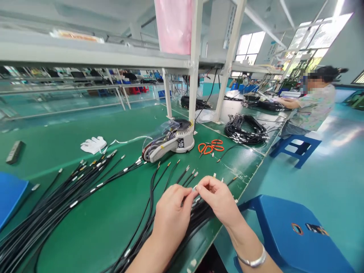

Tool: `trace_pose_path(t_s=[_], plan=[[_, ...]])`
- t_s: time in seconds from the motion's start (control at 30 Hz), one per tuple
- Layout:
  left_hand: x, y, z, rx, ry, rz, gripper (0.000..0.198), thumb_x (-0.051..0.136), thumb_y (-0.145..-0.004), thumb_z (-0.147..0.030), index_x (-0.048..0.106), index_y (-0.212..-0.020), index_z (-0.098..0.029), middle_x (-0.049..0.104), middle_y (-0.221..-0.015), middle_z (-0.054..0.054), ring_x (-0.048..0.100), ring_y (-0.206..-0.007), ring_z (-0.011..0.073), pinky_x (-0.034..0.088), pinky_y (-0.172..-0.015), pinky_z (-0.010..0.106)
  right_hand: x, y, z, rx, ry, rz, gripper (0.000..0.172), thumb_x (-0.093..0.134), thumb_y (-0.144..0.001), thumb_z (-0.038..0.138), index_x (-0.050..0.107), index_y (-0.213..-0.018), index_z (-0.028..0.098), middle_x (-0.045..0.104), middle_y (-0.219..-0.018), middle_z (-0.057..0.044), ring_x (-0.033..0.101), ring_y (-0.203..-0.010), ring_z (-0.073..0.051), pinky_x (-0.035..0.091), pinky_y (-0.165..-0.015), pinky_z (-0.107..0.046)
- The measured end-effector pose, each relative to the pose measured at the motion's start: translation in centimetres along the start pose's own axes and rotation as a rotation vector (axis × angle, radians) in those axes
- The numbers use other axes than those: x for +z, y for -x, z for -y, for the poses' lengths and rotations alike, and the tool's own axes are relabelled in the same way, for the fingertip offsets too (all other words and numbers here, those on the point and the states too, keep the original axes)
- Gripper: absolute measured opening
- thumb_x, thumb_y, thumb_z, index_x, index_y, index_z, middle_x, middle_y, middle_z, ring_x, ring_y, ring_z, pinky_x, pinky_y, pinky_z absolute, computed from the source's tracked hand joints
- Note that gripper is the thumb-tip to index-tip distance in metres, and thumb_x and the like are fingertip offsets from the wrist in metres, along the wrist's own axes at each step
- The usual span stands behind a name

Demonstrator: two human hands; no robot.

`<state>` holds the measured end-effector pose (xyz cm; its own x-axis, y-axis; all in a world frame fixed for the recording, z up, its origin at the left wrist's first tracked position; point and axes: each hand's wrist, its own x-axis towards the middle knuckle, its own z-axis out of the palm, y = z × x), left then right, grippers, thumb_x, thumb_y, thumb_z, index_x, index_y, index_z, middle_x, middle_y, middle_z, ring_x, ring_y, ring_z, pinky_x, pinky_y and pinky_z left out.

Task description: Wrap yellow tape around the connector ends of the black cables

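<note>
I'm viewing a green desk (pixel 93 223) with a white fabric glove (pixel 93 145), orange-handled scissors (pixel 211 147) and, along its right edge, thin black cables (pixel 202 216).

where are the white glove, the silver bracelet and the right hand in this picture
White glove (pixel 94 145): head view, middle of its fabric.
Silver bracelet (pixel 259 260): head view, on its broad metal band.
Right hand (pixel 221 198): head view, on the back of the hand.

The wearer's two hands (pixel 173 205) (pixel 218 195), one bracelet (pixel 258 260), one tape dispenser (pixel 174 144), one glove (pixel 93 145), two orange-handled scissors (pixel 204 150) (pixel 217 145)
</note>
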<state>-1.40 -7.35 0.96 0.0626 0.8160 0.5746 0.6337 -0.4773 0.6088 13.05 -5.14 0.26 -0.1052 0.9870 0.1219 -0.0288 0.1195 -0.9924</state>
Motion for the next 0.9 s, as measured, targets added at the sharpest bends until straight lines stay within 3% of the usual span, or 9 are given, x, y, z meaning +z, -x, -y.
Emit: trace_pose_path(t_s=[0.1,0.2,0.27,0.33,0.43,0.6,0.7,0.9], plan=[[-0.5,-0.2,0.3,-0.177,0.143,0.056,0.019,0.056,-0.085,-0.030,0.068,-0.074,-0.021,0.065,-0.071,0.000,0.061,-0.066,0.0152,0.046,-0.062,0.025,0.3,-0.5,0.1,0.012,-0.006,0.053,0.021,0.064,-0.078,0.032,0.058,-0.066,0.016,0.051,-0.062,0.004,0.045,-0.060,-0.010,0.037,-0.059,-0.023],[-1.0,-0.7,0.6,-0.446,0.294,0.090,0.022,0.058,-0.080,-0.040,0.068,-0.075,-0.021,0.063,-0.068,0.001,0.058,-0.063,0.0169,0.045,-0.057,0.025,0.0,-2.9,0.8,0.072,-0.062,0.153,0.020,0.070,-0.073,0.033,0.065,-0.067,0.015,0.059,-0.062,0.001,0.051,-0.059,-0.011,0.040,-0.059,-0.024],[-1.4,-0.9,0.8,-0.604,0.393,0.097,0.029,0.062,-0.074,-0.048,0.067,-0.076,-0.020,0.059,-0.061,0.000,0.053,-0.055,0.0159,0.041,-0.050,0.024,-0.4,-6.1,1.5,0.134,-0.145,0.085,0.022,0.074,-0.069,0.035,0.070,-0.073,0.014,0.066,-0.067,-0.002,0.056,-0.058,-0.011,0.042,-0.056,-0.023],[-1.8,-1.1,1.0,-0.699,0.482,0.107,0.036,0.066,-0.069,-0.054,0.067,-0.077,-0.019,0.055,-0.058,-0.001,0.048,-0.052,0.0141,0.037,-0.047,0.023,-0.8,-10.4,2.0,0.159,-0.198,-0.071,0.023,0.072,-0.073,0.036,0.070,-0.081,0.015,0.068,-0.075,-0.003,0.057,-0.059,-0.010,0.043,-0.054,-0.021],[-1.9,-1.3,1.1,-0.739,0.550,0.101,0.043,0.071,-0.062,-0.058,0.067,-0.075,-0.018,0.055,-0.060,-0.001,0.047,-0.053,0.0133,0.038,-0.048,0.023,-0.9,-17.0,2.2,0.245,-0.206,-0.208,0.024,0.063,-0.086,0.036,0.065,-0.084,0.012,0.066,-0.079,-0.004,0.057,-0.060,-0.008,0.045,-0.053,-0.019],[-1.2,-0.8,1.2,-0.722,0.564,0.034,0.044,0.072,-0.060,-0.060,0.069,-0.074,-0.019,0.059,-0.063,0.001,0.051,-0.059,0.0155,0.039,-0.051,0.024,0.4,-24.1,1.8,0.427,-0.200,-0.223,0.027,0.054,-0.094,0.037,0.060,-0.102,0.012,0.062,-0.092,-0.004,0.061,-0.072,-0.013,0.053,-0.062,-0.027],[-1.0,-0.6,1.5,-0.717,0.547,-0.044,0.043,0.070,-0.063,-0.061,0.069,-0.074,-0.019,0.061,-0.066,0.002,0.054,-0.062,0.0171,0.041,-0.054,0.025,1.0,-25.6,1.6,0.460,-0.197,-0.226,0.027,0.055,-0.094,0.034,0.058,-0.109,0.013,0.062,-0.100,-0.006,0.062,-0.079,-0.015,0.055,-0.067,-0.030],[-1.8,-0.8,1.9,-0.730,0.492,0.075,0.045,0.069,-0.067,-0.060,0.070,-0.085,-0.019,0.065,-0.071,0.003,0.056,-0.061,0.0174,0.041,-0.051,0.024,0.7,-25.4,1.3,0.429,-0.212,-0.230,0.026,0.057,-0.093,0.030,0.058,-0.112,0.013,0.061,-0.106,-0.008,0.062,-0.086,-0.017,0.055,-0.072,-0.033]])
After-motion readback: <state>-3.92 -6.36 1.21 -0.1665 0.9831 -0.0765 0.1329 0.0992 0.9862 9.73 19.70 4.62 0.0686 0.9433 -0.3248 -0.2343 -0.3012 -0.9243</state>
